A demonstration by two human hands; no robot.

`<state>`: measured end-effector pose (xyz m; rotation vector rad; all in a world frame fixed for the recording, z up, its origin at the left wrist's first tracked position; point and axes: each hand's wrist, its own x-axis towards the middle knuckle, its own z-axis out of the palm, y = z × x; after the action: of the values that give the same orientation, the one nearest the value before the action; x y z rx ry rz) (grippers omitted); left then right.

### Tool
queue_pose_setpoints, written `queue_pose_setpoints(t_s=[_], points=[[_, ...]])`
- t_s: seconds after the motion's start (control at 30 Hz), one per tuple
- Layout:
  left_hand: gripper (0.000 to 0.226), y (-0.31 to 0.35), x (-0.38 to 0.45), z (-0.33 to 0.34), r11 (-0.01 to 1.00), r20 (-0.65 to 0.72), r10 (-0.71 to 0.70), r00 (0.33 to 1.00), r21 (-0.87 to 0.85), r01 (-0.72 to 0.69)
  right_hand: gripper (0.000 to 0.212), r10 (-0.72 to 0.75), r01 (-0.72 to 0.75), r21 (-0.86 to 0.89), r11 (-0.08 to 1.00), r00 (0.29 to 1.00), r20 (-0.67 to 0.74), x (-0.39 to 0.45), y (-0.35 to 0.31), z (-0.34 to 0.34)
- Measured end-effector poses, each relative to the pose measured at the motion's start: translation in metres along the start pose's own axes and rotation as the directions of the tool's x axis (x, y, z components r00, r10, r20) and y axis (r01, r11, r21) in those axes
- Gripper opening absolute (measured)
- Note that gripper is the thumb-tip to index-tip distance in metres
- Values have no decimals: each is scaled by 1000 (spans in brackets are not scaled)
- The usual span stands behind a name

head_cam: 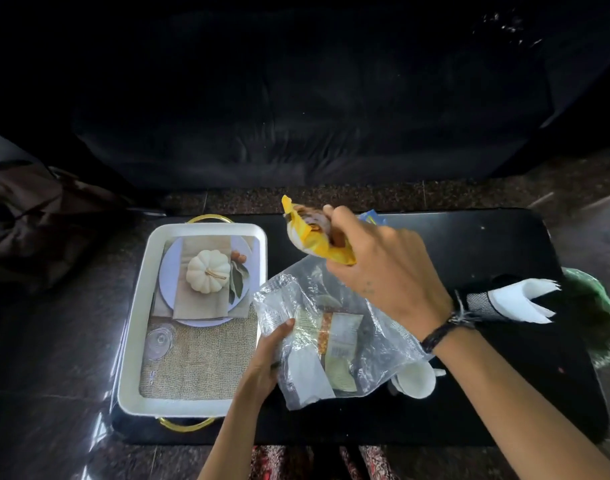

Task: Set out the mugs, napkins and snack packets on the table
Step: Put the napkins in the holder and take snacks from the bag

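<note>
Yellow snack packet (314, 239) held aloft; white mug (416, 381) on its side; white napkins (518, 301) upright.

One head-worn view looked steeply down — close over the black table (469, 244), facing a dark sofa (296, 116) beyond.

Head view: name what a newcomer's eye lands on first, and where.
The right hand lifts a bright yellow snack packet above the middle of the black table. Just below, the left hand holds a clear plastic bag with more packets inside. At left sits a white tray printed with a pumpkin.
</note>
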<state>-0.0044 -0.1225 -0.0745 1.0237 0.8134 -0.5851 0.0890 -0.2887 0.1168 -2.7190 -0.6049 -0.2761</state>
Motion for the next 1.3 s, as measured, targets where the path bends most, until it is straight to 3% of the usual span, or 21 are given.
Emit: queue_pose_setpoints(t_s=[0.23,0.37,0.5,0.6,0.7,0.8,0.87,0.9,0.97,1.07,1.13,1.2,1.27,1.3], points=[[108,7,1,-6,998,76,-6,997,-66,11,29,-124,99,194,976,985,123,30,-56,60],[103,13,4,-15,999,113,-19,993,-25,22,21,-173,155,87,984,947,271,46,-70,128],[63,20,11,-31,995,144,-100,985,9,100,23,-165,190,-40,981,923,347,65,-78,186],[87,22,22,-44,994,130,-106,986,14,105,23,-192,275,-238,932,928,320,76,-84,226],[105,26,27,-53,993,144,-117,983,14,116,32,-232,325,-315,892,926,298,82,-88,252],[81,27,28,-62,988,161,-148,976,-12,152,31,-235,346,-356,868,918,321,76,-91,272],[74,24,28,-67,984,176,-175,969,-8,179,17,-233,339,-337,878,919,318,76,-94,279],[88,23,28,-70,983,176,-178,968,-8,182,12,-230,337,-323,884,917,326,76,-96,282],[115,21,30,-76,978,164,-206,965,9,208,21,-230,344,-287,894,902,365,73,-99,285],[111,19,26,-79,975,173,-223,959,21,223,42,-204,329,-265,906,890,407,66,-100,285],[119,17,25,-81,974,175,-227,958,47,222,40,-198,301,-179,937,876,440,65,-99,285],[92,20,24,-81,976,181,-220,959,36,217,32,-196,240,-13,971,825,530,67,-98,278],[67,22,23,-81,977,166,-212,963,14,213,31,-149,115,99,988,852,502,65,-99,264],[69,22,23,-82,980,153,-198,968,1,201,30,-110,54,135,989,889,444,61,-99,254]])
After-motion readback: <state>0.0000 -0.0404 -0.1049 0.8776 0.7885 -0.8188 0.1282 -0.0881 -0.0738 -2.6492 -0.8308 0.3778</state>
